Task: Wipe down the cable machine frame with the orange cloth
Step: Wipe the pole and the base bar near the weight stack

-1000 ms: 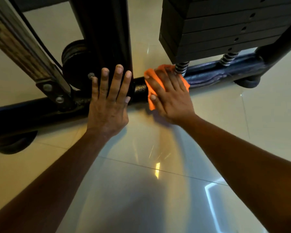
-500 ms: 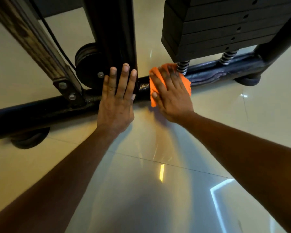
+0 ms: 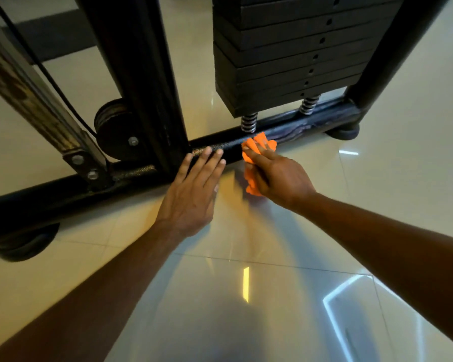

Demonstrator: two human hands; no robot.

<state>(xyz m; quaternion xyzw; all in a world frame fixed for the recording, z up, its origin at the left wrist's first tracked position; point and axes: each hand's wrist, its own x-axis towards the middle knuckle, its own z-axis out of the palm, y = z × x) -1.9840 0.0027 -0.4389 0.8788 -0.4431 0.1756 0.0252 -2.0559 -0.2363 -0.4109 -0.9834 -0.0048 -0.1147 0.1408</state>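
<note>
The cable machine's black base bar [image 3: 311, 124] runs along the floor from lower left to upper right. My right hand [image 3: 280, 176] holds the bunched orange cloth [image 3: 259, 143] against this bar, just below the left spring [image 3: 249, 122] of the weight stack. Part of the cloth hangs down under my palm toward the floor. My left hand [image 3: 191, 194] lies flat with straight fingers, its fingertips touching the bar right beside the black upright post [image 3: 141, 74].
The black weight stack [image 3: 285, 61] hangs directly above the cloth. A pulley wheel [image 3: 113, 131] and a bolted diagonal brace [image 3: 24, 92] stand left of the upright. Rubber feet [image 3: 343, 133] sit under the bar, and a round post [image 3: 392, 48] rises at right. Glossy tiles [image 3: 246, 296] lie in front.
My right hand has slid the cloth to the right along the bar, and the cloth is now bunched. My left hand has come off the upright onto the bar.
</note>
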